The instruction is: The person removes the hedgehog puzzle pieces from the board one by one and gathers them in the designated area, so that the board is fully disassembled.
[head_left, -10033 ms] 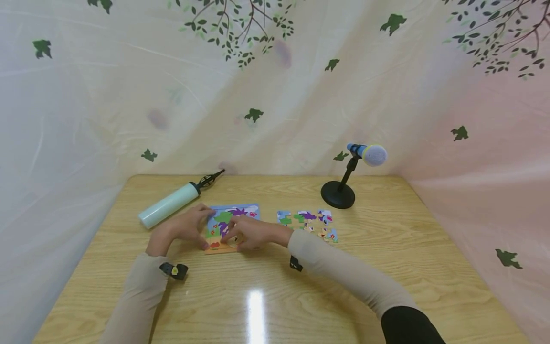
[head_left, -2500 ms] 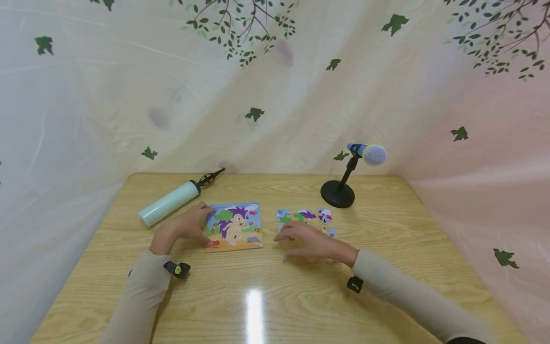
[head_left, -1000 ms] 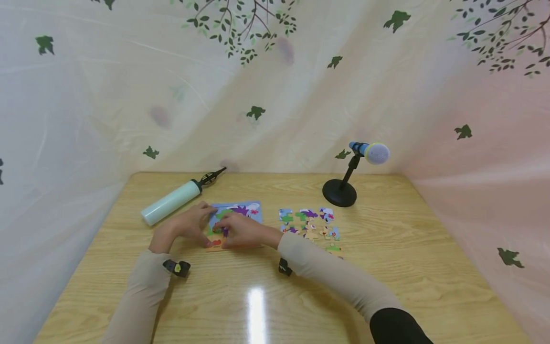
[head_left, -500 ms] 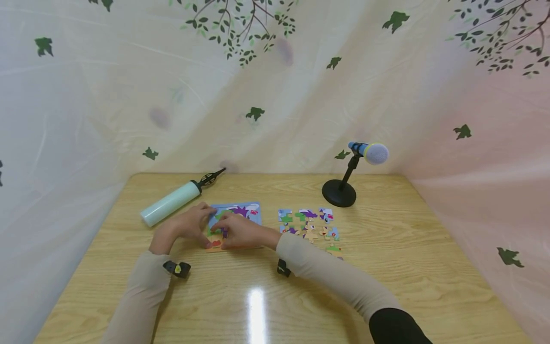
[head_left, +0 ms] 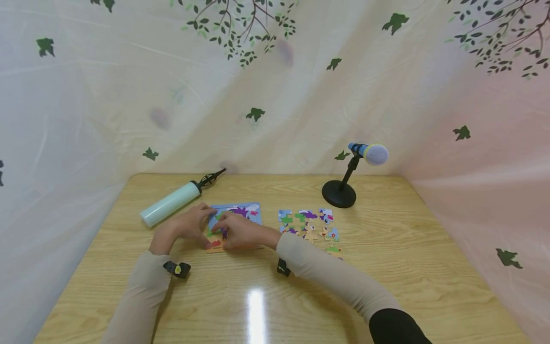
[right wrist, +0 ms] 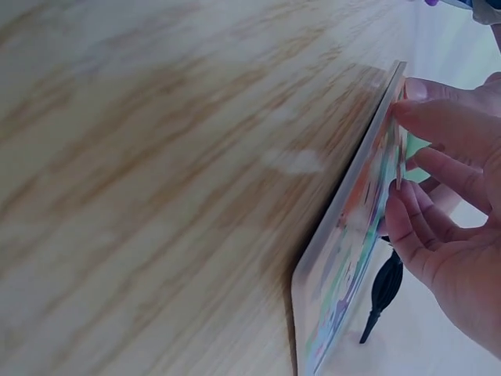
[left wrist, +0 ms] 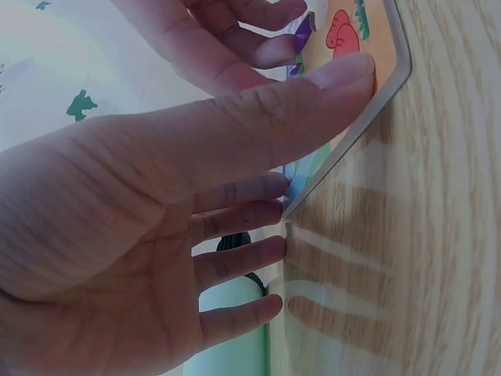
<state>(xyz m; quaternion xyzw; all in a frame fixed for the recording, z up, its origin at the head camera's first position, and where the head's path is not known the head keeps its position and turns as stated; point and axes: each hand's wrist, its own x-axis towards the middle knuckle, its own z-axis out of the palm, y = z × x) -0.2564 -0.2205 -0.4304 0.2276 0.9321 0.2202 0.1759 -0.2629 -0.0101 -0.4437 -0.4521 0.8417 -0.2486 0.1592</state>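
Observation:
A puzzle board [head_left: 255,210] printed with a purple-haired cartoon animal lies flat left of the table's middle. My left hand [head_left: 192,224] stays at its left side, the thumb [left wrist: 340,74] pressing on the near corner and the other fingers stretched out at the edge. Over the board's left half, my right hand [head_left: 247,231] pinches a thin puzzle piece [right wrist: 401,153] between thumb and fingertips, held edge-on to the right wrist camera and close above the printed surface. The right hand covers much of the picture in the head view.
Several loose puzzle pieces [head_left: 309,214] lie in rows right of the board, partly behind the right forearm. A pale green hand pump [head_left: 172,204] lies behind the left hand. A blue toy microphone [head_left: 365,153] on a black stand [head_left: 339,193] stands at the back right.
From the loose pieces, my right hand has come left onto the board and now holds a piece there. Over the last second it barely moves. The left hand keeps its place throughout.

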